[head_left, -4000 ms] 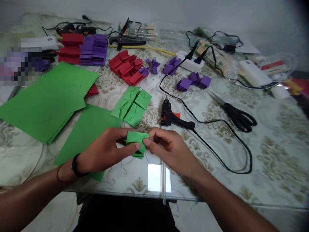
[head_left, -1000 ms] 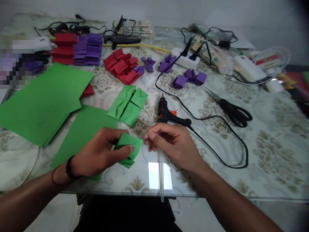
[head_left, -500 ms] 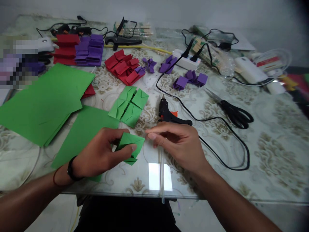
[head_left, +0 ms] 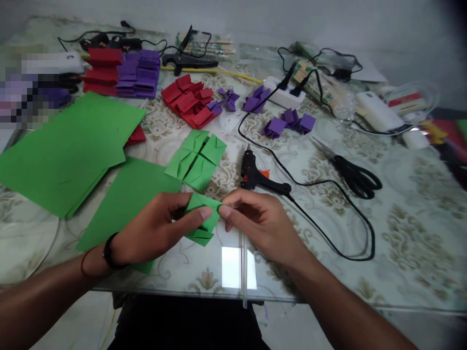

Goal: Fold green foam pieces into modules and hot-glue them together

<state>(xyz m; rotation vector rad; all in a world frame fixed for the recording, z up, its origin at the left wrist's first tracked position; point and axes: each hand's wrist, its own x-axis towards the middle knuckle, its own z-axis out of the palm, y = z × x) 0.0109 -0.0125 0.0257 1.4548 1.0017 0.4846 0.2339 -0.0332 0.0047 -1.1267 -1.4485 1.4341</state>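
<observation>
Between my hands is a small folded green paper (head_left: 202,210), held above the table. My left hand (head_left: 155,231) grips it with the thumb on top and the fingers underneath, partly hidden. On its right edge, the thumb and forefinger of my right hand (head_left: 264,221) pinch the corner. A second folded green paper (head_left: 197,158), with four-part creased flaps, lies just beyond. Under my left hand rests a flat green sheet (head_left: 124,199). Past my right hand lies a black glue gun (head_left: 257,175), nozzle pointing away, and clear glue sticks (head_left: 244,272) reach over the table's front edge.
Green sheets (head_left: 73,150) are stacked at left. Red folded papers (head_left: 189,99) and purple folded pieces (head_left: 290,121) lie behind. Black scissors (head_left: 352,172) sit at right, inside reach of the looping glue gun cord (head_left: 368,228). A white power strip (head_left: 284,92) stands at the back.
My right hand has moved left and now pinches the right corner of the folded green paper. My left hand has shifted slightly right with it.
</observation>
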